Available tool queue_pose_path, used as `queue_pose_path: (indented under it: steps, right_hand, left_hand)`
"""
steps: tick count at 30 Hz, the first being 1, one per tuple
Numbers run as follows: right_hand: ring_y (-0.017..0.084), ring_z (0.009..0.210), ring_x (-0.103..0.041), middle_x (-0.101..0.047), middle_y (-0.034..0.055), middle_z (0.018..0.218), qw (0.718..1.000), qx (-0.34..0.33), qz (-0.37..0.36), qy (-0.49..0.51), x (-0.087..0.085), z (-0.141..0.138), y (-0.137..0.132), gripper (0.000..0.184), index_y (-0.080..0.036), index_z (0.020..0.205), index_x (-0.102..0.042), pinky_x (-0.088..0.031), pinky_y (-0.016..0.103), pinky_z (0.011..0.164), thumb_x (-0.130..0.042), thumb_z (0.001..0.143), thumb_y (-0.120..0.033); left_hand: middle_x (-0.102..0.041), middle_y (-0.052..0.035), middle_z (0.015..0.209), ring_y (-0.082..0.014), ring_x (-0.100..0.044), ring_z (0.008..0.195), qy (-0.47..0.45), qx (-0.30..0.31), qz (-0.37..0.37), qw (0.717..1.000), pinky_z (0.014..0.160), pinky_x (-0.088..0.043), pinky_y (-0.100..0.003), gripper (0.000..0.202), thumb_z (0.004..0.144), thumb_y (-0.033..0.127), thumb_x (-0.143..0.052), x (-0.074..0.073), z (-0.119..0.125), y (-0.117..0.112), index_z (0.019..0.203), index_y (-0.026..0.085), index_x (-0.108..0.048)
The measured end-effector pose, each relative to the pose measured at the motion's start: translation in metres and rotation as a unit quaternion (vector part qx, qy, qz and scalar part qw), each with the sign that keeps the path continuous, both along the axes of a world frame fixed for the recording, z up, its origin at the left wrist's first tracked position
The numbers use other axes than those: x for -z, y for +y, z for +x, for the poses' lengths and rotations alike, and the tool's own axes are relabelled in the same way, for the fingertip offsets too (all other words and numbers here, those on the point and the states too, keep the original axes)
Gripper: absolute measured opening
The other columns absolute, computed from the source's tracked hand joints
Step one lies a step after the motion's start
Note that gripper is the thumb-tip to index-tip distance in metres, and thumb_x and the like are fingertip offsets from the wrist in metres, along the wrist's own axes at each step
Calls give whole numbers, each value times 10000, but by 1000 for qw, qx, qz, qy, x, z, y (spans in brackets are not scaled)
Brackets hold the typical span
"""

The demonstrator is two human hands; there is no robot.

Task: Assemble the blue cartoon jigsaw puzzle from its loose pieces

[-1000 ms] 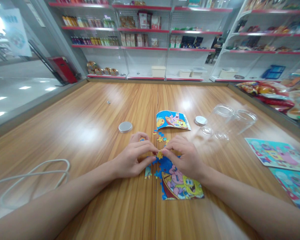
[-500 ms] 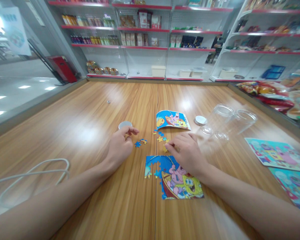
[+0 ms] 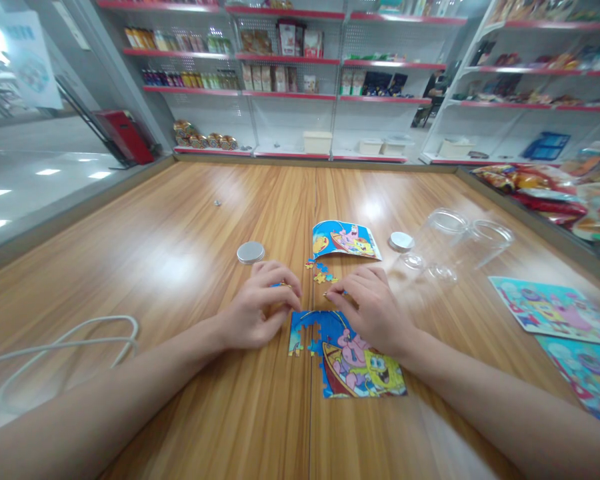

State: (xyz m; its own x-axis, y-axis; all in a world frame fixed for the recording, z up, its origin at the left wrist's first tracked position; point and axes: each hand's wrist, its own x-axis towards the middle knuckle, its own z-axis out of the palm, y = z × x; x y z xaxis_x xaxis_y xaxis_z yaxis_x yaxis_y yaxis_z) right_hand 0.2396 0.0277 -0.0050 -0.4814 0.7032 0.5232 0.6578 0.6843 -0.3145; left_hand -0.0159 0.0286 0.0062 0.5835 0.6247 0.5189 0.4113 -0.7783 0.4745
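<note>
My right hand [image 3: 373, 307] pinches a small yellow puzzle piece [image 3: 325, 294] between thumb and fingertips, just above the puzzle. The partly assembled jigsaw puzzle [image 3: 345, 363] lies flat before me, its lower left part bare with jagged edges. My left hand [image 3: 267, 303] is by the puzzle's upper left corner, fingers loosely curved and apart, with nothing seen in them. Bits of blue puzzle pieces [image 3: 281, 285] show behind its fingers. Several loose pieces [image 3: 321, 277] are scattered between the hands, below a curled reference picture [image 3: 347, 240] with the same cartoon.
A silver lid [image 3: 251, 252] lies beyond my left hand. A white-rimmed lid [image 3: 401, 241] and two clear jars [image 3: 467, 243] are at the right. Two more cartoon pictures [image 3: 555, 310] lie near the right edge. A white cable [image 3: 80, 343] loops on the left.
My left hand has moved right and toward the puzzle, uncovering the silver lid and covering the blue pieces. My right hand has lifted the yellow piece slightly from the pile.
</note>
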Motion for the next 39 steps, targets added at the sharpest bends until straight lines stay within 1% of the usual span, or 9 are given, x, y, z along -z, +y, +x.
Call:
queue_pose_path:
  steps: [2, 6, 17, 20, 24, 26, 28, 34, 39]
  right_hand:
    - [190, 840, -598, -728, 1, 837, 1000, 7, 3, 0, 0, 2, 1, 129, -201, 885, -668, -340, 370, 883, -605, 986, -250]
    - [207, 856, -624, -725, 29, 839, 998, 58, -4, -15, -1, 5, 3, 131, -182, 863, -677, -349, 372, 864, -598, 968, -185]
    - [256, 906, -638, -748, 25, 863, 976, 194, -19, -97, 2, 12, 10, 142, -209, 838, -679, -276, 407, 843, -591, 944, -175]
    - [260, 919, -633, -741, 25, 867, 974, 199, -23, -103, 1, 11, 11, 146, -207, 832, -672, -274, 403, 838, -583, 943, -174]
    - [242, 922, -627, -729, 24, 877, 979, 185, -34, -76, 0, 9, 10, 137, -201, 829, -663, -283, 387, 843, -588, 939, -169]
    - [234, 908, -622, -725, 25, 869, 982, 176, -39, -59, 0, 9, 10, 133, -200, 825, -659, -286, 381, 839, -593, 938, -175]
    - [233, 897, -614, -722, 31, 862, 984, 170, -34, -51, 0, 9, 10, 136, -198, 820, -655, -285, 381, 833, -591, 939, -181]
    - [242, 899, -601, -707, 44, 859, 982, 174, -21, -64, 2, 9, 11, 146, -199, 811, -647, -280, 396, 819, -578, 938, -177]
    - [251, 912, -583, -691, 62, 875, 980, 184, -12, -77, 3, 9, 11, 140, -199, 811, -648, -280, 404, 823, -580, 932, -181]
  left_hand:
    - [-681, -45, 1003, -231, -570, 986, 64, 54, 9, 996, 929, -380, -453, 175, 830, 100, -582, -5, 0, -4, 863, 221, -704]
    - [-683, -44, 1050, -241, -547, 1010, 131, 77, 14, 988, 906, -344, -464, 130, 856, 140, -605, -5, 0, -6, 901, 227, -689]
    - [-682, -40, 1046, -233, -548, 1005, 135, 79, 10, 988, 910, -364, -457, 124, 871, 158, -612, -2, 1, -7, 941, 231, -684]
    - [-685, -48, 1027, -228, -565, 984, 92, 24, 18, 995, 912, -392, -450, 170, 877, 134, -590, 1, 0, -5, 974, 229, -693]
    - [-687, -45, 952, -217, -591, 935, 6, -161, 31, 986, 886, -431, -427, 213, 893, 96, -534, 11, -4, 5, 921, 220, -705]
    - [-693, -39, 936, -220, -593, 943, -2, -222, 22, 975, 889, -443, -421, 227, 895, 95, -522, 15, -6, 9, 909, 222, -710]
    - [-701, -39, 948, -226, -589, 964, 8, -235, 17, 972, 914, -443, -427, 233, 891, 96, -523, 17, -7, 12, 923, 222, -716]
    - [-710, -49, 1043, -240, -576, 1021, 49, -186, 28, 981, 933, -422, -444, 261, 869, 78, -546, 22, -6, 11, 997, 224, -721]
    - [-707, -47, 1041, -245, -562, 1034, 55, -220, 14, 974, 916, -396, -442, 309, 870, 49, -503, 23, -5, 12, 993, 228, -722]
